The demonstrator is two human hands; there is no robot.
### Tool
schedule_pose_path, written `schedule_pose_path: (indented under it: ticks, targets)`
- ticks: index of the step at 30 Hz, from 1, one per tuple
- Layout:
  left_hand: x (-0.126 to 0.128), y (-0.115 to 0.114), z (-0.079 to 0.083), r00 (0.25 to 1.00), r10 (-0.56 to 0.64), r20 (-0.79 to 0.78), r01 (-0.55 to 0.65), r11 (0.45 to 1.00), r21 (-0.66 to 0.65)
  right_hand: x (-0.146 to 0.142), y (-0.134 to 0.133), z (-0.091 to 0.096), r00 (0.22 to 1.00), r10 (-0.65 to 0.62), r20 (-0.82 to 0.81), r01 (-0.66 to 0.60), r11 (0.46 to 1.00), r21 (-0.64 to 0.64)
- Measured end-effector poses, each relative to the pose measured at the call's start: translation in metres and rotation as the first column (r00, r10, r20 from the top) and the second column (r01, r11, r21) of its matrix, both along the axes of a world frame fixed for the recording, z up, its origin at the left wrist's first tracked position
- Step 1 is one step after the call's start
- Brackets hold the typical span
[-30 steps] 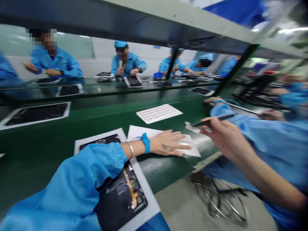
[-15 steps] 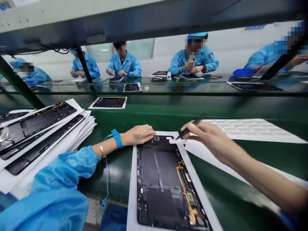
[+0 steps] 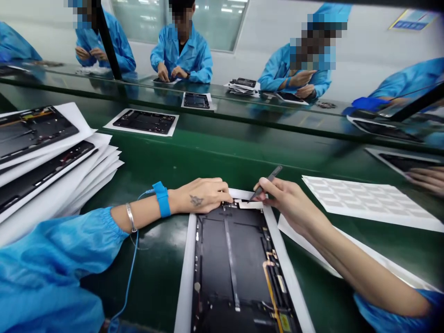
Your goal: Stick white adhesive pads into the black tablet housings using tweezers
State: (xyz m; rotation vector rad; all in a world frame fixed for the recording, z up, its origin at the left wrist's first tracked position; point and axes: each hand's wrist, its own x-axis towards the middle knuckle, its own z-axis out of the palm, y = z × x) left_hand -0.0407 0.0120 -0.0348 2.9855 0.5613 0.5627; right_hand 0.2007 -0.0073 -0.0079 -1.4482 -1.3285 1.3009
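An opened tablet back (image 3: 236,263) lies on a white sheet (image 3: 183,277) in front of me on the green belt. My left hand (image 3: 201,196) rests on the tablet's top left corner, its fingers closed together and pressing down. My right hand (image 3: 287,201) pinches dark tweezers (image 3: 266,180), whose tip touches a small white sticker (image 3: 250,204) at the tablet's top edge. A blue wrist strap (image 3: 161,199) with a cord is on my left wrist.
A stack of tablets on white sheets (image 3: 45,157) sits at the left. A sheet of white labels (image 3: 364,201) lies at the right, beside another person's fingers (image 3: 425,178). More tablets (image 3: 144,121) lie further along the belt. Several workers in blue sit opposite.
My view has swung from the right onto the tablet. My left hand left the paper and settled on the tablet's corner. The tweezers came down to the top edge with the sticker.
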Motion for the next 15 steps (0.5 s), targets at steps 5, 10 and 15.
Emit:
schedule_pose_path:
  ticks: [5, 10, 15]
  targets:
    - [0.001, 0.001, -0.002, 1.000, -0.003, 0.005, 0.003, 1.000, 0.016, -0.001, -0.001, 0.000, 1.000, 0.000, 0.015, 0.000, 1.000, 0.026]
    - [0.000, -0.001, 0.004, 1.000, 0.004, -0.029, -0.004, 1.000, 0.014, -0.003, -0.003, 0.000, 1.000, -0.011, 0.002, 0.011, 0.999, 0.040]
    - [0.000, -0.004, 0.009, 0.999, 0.013, -0.042, -0.012, 1.000, 0.015, -0.003, -0.004, -0.001, 1.000, -0.022, -0.011, 0.022, 0.999, 0.037]
